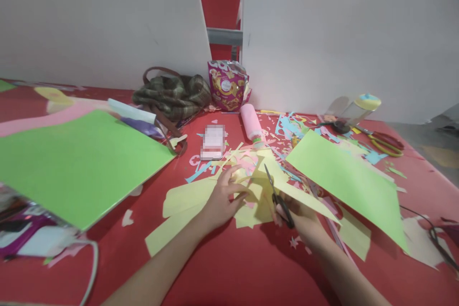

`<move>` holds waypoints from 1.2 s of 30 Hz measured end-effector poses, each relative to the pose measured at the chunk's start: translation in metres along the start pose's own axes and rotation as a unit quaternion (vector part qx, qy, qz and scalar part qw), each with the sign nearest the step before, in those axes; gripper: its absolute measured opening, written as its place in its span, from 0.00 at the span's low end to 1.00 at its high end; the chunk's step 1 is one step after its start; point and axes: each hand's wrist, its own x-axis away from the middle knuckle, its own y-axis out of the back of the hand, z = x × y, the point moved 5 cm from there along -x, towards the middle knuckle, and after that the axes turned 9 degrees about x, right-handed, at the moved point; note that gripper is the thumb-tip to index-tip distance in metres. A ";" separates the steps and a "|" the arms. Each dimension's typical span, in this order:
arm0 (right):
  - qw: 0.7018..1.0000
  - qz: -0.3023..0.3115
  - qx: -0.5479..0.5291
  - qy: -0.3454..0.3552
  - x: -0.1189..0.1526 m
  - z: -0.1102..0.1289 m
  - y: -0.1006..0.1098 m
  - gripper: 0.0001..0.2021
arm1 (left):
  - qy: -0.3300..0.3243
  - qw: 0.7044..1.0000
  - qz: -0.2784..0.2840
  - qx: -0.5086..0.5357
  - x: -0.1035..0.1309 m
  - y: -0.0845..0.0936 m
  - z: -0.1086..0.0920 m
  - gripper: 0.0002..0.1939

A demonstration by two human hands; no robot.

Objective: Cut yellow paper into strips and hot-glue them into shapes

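My right hand grips black-handled scissors, its fingers partly hidden by handles and paper. Their blades point up and away, beside a pale yellow paper sheet that stretches over my right hand. Opposite, my left hand is curved with fingers and thumb around a yellow paper piece; the exact contact is blurred. Beneath and left of this hand lie yellow paper strips. Beyond both hands, pink, blue and yellow paper scraps are scattered.
Green sheets lie left and right on the red table. Behind are a phone, a pink bottle, a snack bag and a plaid cloth bag. More scissors rest far right. White panels border the back.
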 end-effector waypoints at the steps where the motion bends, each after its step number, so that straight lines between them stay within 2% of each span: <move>1: 1.000 0.004 0.000 0.000 0.000 0.000 -0.001 0.11 | -0.011 1.000 0.003 -0.004 -0.001 -0.001 0.000 0.09; 6: 1.000 0.028 -0.003 0.010 0.001 -0.001 -0.004 0.11 | -0.025 0.999 0.044 0.001 -0.013 -0.006 0.000 0.10; 11: 0.999 0.024 0.002 0.023 -0.001 -0.005 -0.002 0.11 | -0.074 0.992 0.093 0.050 -0.033 -0.015 -0.013 0.08; 14: 0.999 -0.007 0.008 0.051 -0.002 -0.003 0.003 0.11 | -0.037 0.987 0.111 0.108 -0.042 -0.022 -0.016 0.08; 17: 0.996 -0.038 -0.006 0.078 -0.002 0.001 0.006 0.12 | 0.011 0.987 0.089 0.137 -0.047 -0.025 -0.014 0.07; 20: 0.991 -0.072 -0.003 0.114 -0.003 0.004 0.011 0.12 | 0.061 0.984 0.033 0.164 -0.048 -0.022 -0.007 0.05; 22: 0.985 -0.111 0.005 0.135 -0.003 0.004 0.015 0.12 | 0.109 0.974 -0.010 0.198 -0.046 -0.022 0.001 0.07; 25: 0.976 -0.157 0.020 0.149 -0.004 0.002 0.021 0.13 | 0.175 0.946 -0.057 0.266 -0.038 -0.026 0.012 0.13; 32: 0.971 -0.155 0.096 0.153 -0.005 0.003 0.019 0.11 | 0.259 0.879 -0.076 0.394 -0.008 -0.046 0.014 0.12; 34: 0.972 -0.165 0.090 0.144 -0.006 0.002 0.020 0.10 | 0.286 0.839 -0.106 0.450 -0.001 -0.048 0.014 0.11; 36: 0.971 -0.183 0.072 0.134 -0.008 0.000 0.022 0.10 | 0.299 0.788 -0.156 0.515 0.004 -0.048 0.014 0.08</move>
